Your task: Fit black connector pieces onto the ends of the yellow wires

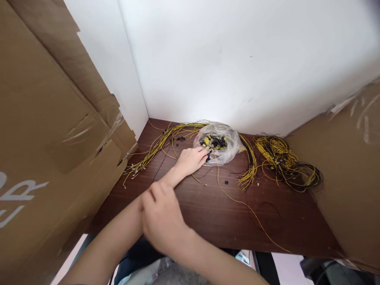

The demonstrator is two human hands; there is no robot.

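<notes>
My left hand (192,160) reaches to the near left rim of a clear plastic bag (233,152). Its fingers are drawn together at a small black piece (208,155); what lies between them is partly hidden. Inside the bag are loose black parts (218,142) and yellow parts (206,140). From beside the fingertips a thin yellow wire (230,196) curves towards the front edge of the table. My right hand (163,215) lies across my left forearm, its fingers curled over it near the wrist.
Bundled yellow and black wires (160,144) run behind the bag and come down on its right. A looped wire coil (276,154) sits farther right. Small black bits (226,182) dot the brown table (202,213). Cardboard panels (59,118) flank both sides; a white wall (225,67) stands behind.
</notes>
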